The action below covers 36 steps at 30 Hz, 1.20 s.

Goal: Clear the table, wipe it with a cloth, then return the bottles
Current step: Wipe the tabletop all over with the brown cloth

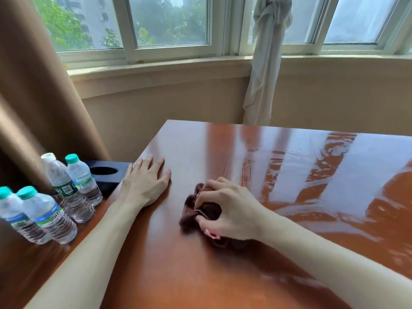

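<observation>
My right hand point(225, 208) grips a bunched dark brown cloth point(191, 210) and holds it down on the glossy reddish wooden table point(289, 175), near the middle. My left hand point(145, 181) rests flat with straight fingers on the table close to its left edge. Several clear water bottles with teal caps stand upright on a lower wooden surface to the left: two farther back point(73, 186) and two nearer point(38, 217). Wet streaks shine on the right part of the tabletop.
A dark blue box point(107, 175) with a round opening sits just behind the bottles, beside the table's left edge. A brown curtain point(33, 97) hangs at the left, a knotted white curtain point(265, 63) at the window behind the table.
</observation>
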{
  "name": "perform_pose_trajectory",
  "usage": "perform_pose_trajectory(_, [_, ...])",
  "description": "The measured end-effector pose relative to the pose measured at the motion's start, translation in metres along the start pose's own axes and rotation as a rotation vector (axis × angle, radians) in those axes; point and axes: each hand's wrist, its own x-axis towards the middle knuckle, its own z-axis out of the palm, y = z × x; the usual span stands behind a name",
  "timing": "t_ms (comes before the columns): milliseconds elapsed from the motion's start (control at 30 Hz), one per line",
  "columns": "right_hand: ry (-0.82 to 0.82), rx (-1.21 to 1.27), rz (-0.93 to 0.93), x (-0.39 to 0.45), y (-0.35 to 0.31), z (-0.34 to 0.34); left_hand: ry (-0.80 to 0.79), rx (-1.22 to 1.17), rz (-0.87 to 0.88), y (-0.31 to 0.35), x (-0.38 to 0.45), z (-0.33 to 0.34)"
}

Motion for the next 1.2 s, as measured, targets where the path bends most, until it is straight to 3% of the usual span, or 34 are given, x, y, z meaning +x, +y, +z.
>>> perform_pose_trajectory(267, [0.215,-0.174,0.506,0.169,0.200,-0.019,0.044,-0.016,0.004,-0.004,0.004,0.002])
perform_pose_trajectory(467, [0.232,-0.192,0.599,0.227,0.247,-0.026,0.048,0.004,-0.016,-0.004,0.001,0.000])
perform_pose_trajectory(633, [0.176,-0.186,0.525,0.178,0.193,-0.017,0.050,-0.014,-0.010,-0.002,0.001,-0.001])
perform_pose_trajectory(900, [0.127,-0.068,0.194,-0.009,-0.028,0.016,0.030,0.114,-0.009,0.019,-0.015,-0.020])
perform_pose_trajectory(1000, [0.054,-0.004,0.015,-0.077,-0.094,0.019,-0.018,0.032,0.061,0.037,-0.051,-0.037])
perform_pose_trajectory(1067, [0.038,0.018,0.067,-0.089,-0.098,0.012,-0.056,-0.038,0.120,0.040,-0.089,-0.044])
perform_pose_trajectory(1200, [0.184,-0.117,0.413,-0.049,-0.057,0.000,-0.047,-0.065,0.292,0.008,-0.184,-0.053])
